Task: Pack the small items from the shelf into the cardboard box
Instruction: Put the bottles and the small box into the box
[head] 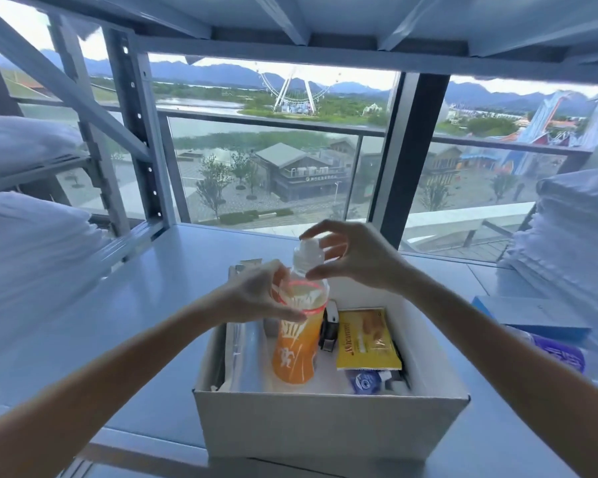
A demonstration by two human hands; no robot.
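A white cardboard box [328, 422] stands open on the pale shelf board [135, 322]. An orange drink bottle [296, 343] with a white cap stands upright inside the box, at its left. My left hand [256, 294] grips the bottle's upper body. My right hand [353, 257] curls around the cap and neck, thumb and fingers spread, touching or nearly touching it. Beside the bottle in the box lie a yellow snack packet [366, 339], a dark small device [328, 329], a blue round item [365, 381] and a clear plastic bag [242, 353].
A blue flat box [532, 315] and a purple packet [560, 353] lie on the shelf to the right of the box. Stacked white linens [573, 243] sit at the right, white pillows [25, 257] at the left. Behind the shelf is a window; another shelf board hangs overhead.
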